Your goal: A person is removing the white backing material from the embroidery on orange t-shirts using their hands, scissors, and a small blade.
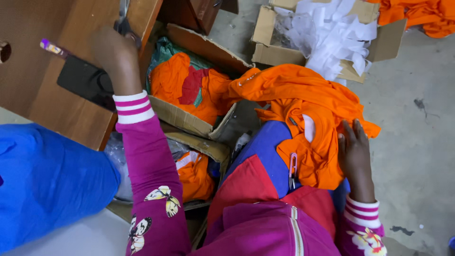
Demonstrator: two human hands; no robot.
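Nearby, a cardboard box (189,121) holds orange cloth; right hand (354,154) presses orange garment (303,102).

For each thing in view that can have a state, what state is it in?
Left hand: closed on scissors at the wooden table.
Right hand: open, flat on orange garment in the lap.
Near cardboard box: open, holding orange cloth.
Far cardboard box: open, full of white paper pieces.

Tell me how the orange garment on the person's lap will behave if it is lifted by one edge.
The orange garment is probably floppy: it lies in soft folds and drapes over the lap. It likely feels light, being thin knit cloth. It may drag on lifting, since the right hand rests on it.
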